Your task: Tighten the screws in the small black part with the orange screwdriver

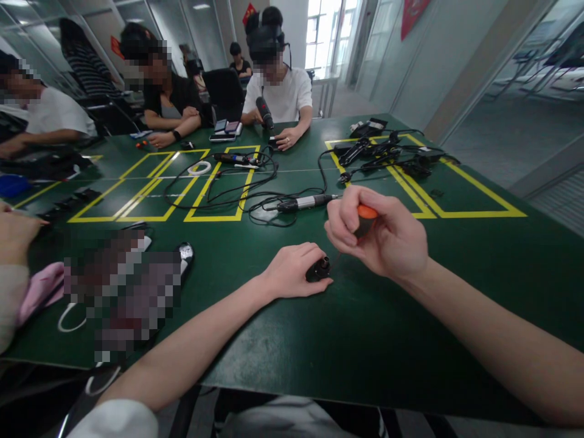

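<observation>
My left hand (294,271) rests on the green table, its fingers closed round a small black round part (318,271). That part has a dark metal-looking bit on top; its exact kind I cannot make out. Just right of it and slightly higher, my right hand (385,234) is wrapped round a screwdriver (367,212) with an orange-and-dark handle. Its thin shaft points down toward the black part, but whether the tip touches it I cannot tell. Beyond both hands lies a silver-and-black electric screwdriver (306,202) with a black cord.
Yellow tape frames (212,213) mark the table (283,353). A heap of black cables and adapters (387,149) lies at the far right. A white ring (199,168) sits farther left. Blurred-out devices (141,292) lie near my left forearm. Co-workers sit opposite and at left.
</observation>
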{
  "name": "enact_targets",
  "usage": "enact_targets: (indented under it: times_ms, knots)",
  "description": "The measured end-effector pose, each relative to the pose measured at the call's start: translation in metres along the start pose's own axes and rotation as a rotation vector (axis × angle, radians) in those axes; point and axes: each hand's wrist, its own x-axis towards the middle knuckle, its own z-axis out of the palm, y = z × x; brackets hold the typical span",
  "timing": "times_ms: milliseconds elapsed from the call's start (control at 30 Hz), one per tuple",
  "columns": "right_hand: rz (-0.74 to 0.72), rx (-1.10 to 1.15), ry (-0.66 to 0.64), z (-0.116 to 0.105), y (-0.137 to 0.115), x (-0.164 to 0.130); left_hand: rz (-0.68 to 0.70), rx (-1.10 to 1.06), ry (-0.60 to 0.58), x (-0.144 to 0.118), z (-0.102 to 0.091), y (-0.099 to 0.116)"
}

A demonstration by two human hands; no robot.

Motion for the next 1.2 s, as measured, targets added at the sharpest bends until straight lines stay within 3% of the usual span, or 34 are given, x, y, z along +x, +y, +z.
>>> enact_targets:
  times_ms: [167,333,600,867,1200]
  knots:
    - [0.023,0.07,-0.018,-0.002,0.0001,-0.001,-0.065,-0.074,0.011,0.0,0.0012,0.0022]
    - [-0.001,0.073,-0.016,0.0006,-0.0002,-0.0006,-0.054,-0.001,0.071,0.0004,-0.0021,0.002]
    - [0.002,0.077,-0.054,-0.0008,0.0,0.0002,-0.001,-0.019,0.052,-0.0002,0.0,-0.0026]
    - [-0.031,0.064,0.007,0.0015,0.0012,-0.0004,-0.067,-0.121,0.031,0.0006,-0.0017,0.0025]
    - [0.001,0.14,-0.052,0.0061,0.0058,-0.005,-0.067,-0.119,0.039,-0.0009,0.0002,-0.0061]
